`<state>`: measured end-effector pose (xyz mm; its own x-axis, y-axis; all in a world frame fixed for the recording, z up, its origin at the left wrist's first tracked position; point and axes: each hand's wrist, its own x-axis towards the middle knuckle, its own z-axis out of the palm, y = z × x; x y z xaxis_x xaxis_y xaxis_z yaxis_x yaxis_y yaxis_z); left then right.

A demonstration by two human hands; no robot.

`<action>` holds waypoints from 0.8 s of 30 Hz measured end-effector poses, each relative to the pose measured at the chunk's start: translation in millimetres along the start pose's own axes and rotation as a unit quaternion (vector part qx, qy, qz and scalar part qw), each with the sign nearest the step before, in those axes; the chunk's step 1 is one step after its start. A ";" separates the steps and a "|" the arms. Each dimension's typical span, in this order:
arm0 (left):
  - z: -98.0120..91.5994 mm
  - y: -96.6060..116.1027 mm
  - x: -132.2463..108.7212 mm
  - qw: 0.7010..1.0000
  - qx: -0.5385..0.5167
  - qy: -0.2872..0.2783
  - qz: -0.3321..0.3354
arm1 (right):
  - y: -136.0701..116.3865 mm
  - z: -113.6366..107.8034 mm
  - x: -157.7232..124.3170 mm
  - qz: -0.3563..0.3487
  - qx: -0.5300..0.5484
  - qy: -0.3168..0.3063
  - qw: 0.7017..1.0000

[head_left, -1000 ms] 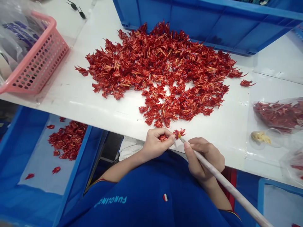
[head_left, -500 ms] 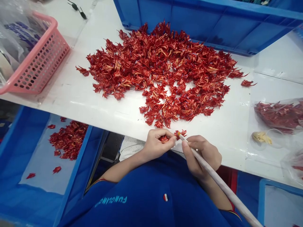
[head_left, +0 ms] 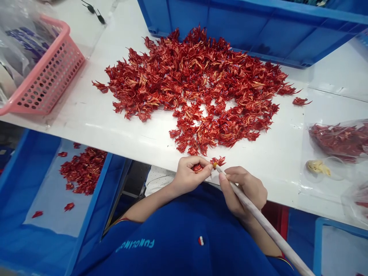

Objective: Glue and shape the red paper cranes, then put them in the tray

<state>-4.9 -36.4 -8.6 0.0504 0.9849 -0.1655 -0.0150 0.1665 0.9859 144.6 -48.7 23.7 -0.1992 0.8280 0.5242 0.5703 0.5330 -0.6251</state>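
our left hand (head_left: 191, 173) curls closed just above the bottom centre of the frame, its fingers (head_left: 195, 161) bent inward; our right hand (head_left: 244, 189) sits just beside it to the right, pinched; our left forearm (head_left: 149, 205) angles toward the lower left; our right forearm (head_left: 266, 237) runs toward the lower right;

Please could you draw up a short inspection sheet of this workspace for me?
Surface: glossy white tabletop.
Job's things: spread heap of dried red flower pieces; long pale wooden rod with a yellow tip.
Hands: left hand closed on a red piece; right hand gripping the rod, its tip against another red piece.
Clutter: pink perforated plastic basket holding plastic bags; two small black objects; clear plastic bag of red pieces.
Cables: nothing seen.
Surroundings: blue plastic crate beyond the table; blue tray with more red pieces, lower left.
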 end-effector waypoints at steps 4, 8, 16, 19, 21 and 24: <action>-1.1 1.2 0.7 1.000 -0.021 -0.001 -0.010 | -0.9 0.4 -0.7 0.006 0.003 -0.008 1.000; -1.6 2.0 1.3 1.000 -0.030 -0.002 -0.006 | -1.4 -0.9 -0.7 0.005 0.009 -0.021 1.000; -2.4 4.9 0.4 0.997 -0.051 -0.003 -0.060 | 1.5 -1.1 -15.4 0.158 0.143 0.126 0.969; -2.1 5.1 0.4 0.997 -0.058 0.003 -0.059 | 4.7 -2.5 -15.1 0.173 0.190 0.124 0.958; -1.6 4.7 0.4 0.997 -0.058 0.007 -0.049 | 6.7 -3.8 -13.6 0.131 0.189 0.090 0.969; -0.5 3.5 0.3 0.998 -0.047 0.016 -0.030 | 8.4 -3.8 -14.2 0.084 0.123 0.068 0.987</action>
<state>-5.4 -35.5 -5.2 0.0217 0.9739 -0.2260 -0.1065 0.2270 0.9681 155.3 -56.6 13.2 -0.0004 0.8857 0.4642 0.3717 0.4311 -0.8222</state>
